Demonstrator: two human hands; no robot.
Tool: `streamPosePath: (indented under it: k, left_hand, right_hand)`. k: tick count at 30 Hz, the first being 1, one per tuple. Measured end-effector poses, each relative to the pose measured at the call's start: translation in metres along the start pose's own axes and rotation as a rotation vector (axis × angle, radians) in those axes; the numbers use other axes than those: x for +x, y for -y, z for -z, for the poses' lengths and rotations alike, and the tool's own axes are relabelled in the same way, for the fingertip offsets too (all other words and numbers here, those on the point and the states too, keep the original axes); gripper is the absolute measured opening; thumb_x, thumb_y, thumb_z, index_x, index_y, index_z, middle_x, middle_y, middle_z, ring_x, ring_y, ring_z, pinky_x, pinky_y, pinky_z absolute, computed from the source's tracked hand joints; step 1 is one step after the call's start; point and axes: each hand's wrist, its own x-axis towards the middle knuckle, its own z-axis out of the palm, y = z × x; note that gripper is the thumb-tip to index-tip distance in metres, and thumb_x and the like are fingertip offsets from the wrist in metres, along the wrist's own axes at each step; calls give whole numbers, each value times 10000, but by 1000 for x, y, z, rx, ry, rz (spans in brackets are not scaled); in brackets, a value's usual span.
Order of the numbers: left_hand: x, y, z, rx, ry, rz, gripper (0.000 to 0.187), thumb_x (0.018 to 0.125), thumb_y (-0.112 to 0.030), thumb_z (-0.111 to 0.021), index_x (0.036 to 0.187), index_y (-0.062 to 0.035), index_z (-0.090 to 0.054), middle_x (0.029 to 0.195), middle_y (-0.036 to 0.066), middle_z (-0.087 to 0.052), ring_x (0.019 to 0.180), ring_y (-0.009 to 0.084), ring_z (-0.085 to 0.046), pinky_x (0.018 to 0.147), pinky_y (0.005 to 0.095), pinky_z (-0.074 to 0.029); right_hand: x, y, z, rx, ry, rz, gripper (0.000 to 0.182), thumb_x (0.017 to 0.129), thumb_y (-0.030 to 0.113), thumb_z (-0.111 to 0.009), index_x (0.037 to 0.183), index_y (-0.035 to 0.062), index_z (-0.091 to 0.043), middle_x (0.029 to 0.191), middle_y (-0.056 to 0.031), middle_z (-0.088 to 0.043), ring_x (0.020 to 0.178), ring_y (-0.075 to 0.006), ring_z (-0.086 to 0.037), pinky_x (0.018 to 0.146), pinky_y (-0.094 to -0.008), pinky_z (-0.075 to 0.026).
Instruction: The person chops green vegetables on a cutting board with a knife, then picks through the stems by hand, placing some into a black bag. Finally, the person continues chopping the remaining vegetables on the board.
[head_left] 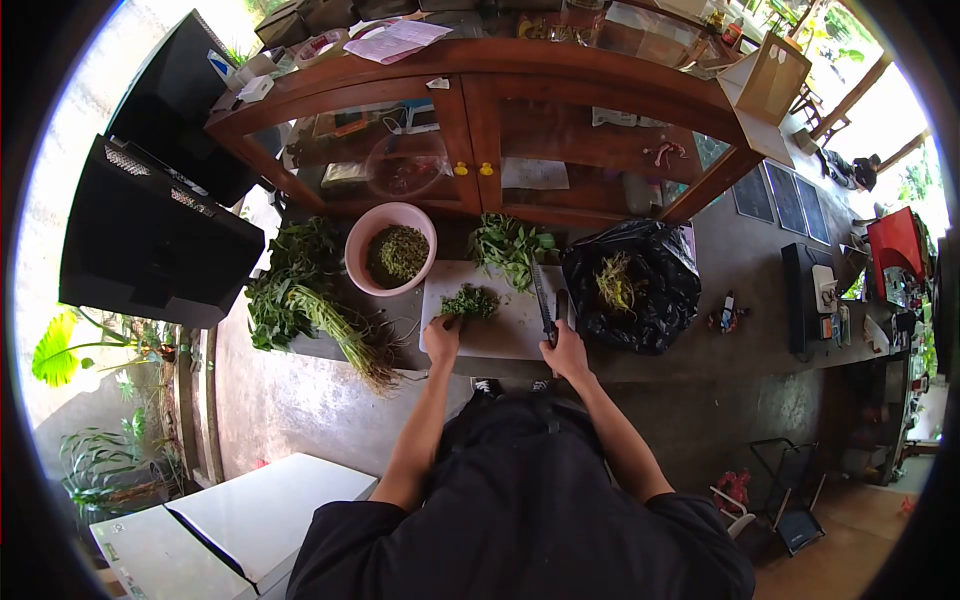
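My right hand (pixel 566 352) is wrapped round the handle of a knife (pixel 544 306), its blade pointing away over the right part of a white cutting board (pixel 510 337). At the board's left edge, my left hand (pixel 441 340) is closed beside a small pile of chopped greens (pixel 470 301); what its fingers hold is too small to make out. Leafy stems (pixel 508 248) lie across the board's far edge. Behind and left sits a pink bowl (pixel 432 262) with chopped greens inside. Right of the board, a black plastic bag (pixel 655 320) holds root ends (pixel 615 283).
A large bundle of rooted greens (pixel 325 310) lies at the left, its roots over the counter's front edge. Behind the board stands a wooden cabinet (pixel 470 70) with glass doors. Small items (pixel 728 314) lie right of the bag. A person (pixel 855 172) is far off at upper right.
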Motion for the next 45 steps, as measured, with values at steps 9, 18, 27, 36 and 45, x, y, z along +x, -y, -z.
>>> streamPosePath:
  k: [9,18,27,36,45]
  left_hand:
    - [-12,-41,13,-24,8,-272,178,779,-121,-722,933,-34,-742,926,147,-704,861,337,-674,781,397,-527]
    - [-29,-64,-41,-2,301,-237,233,723,-55,-699,949,-28,-748,912,174,-723,871,353,-696,793,415,-551]
    - [-30,-63,-50,123,264,-285,203,753,-96,-687,939,-32,-738,957,177,-691,903,386,-654,828,450,-532]
    - [-37,-74,-45,195,258,-313,170,796,-127,-685,939,-48,-731,1003,143,-661,979,364,-622,856,451,-521]
    - [-36,-62,-51,218,217,-352,176,804,-84,-676,966,-71,-745,995,113,-668,996,337,-611,885,420,-508]
  right_hand:
    - [-19,-5,18,103,-6,211,417,798,69,-653,1164,37,-456,829,-267,-643,805,-480,-632,715,-566,-496]
    - [-47,-12,18,-7,68,200,362,884,175,-627,1198,90,-469,764,-241,-651,762,-471,-636,672,-575,-492]
    - [-61,-9,44,-183,246,195,556,950,228,-529,1485,284,-391,916,-215,-699,777,-447,-652,723,-577,-510]
    - [-66,-8,66,-168,261,250,569,945,220,-518,1493,310,-394,987,-204,-699,817,-434,-660,750,-554,-523]
    - [-66,-15,72,-230,298,259,601,941,225,-525,1505,359,-368,847,-202,-674,753,-433,-646,727,-547,-519]
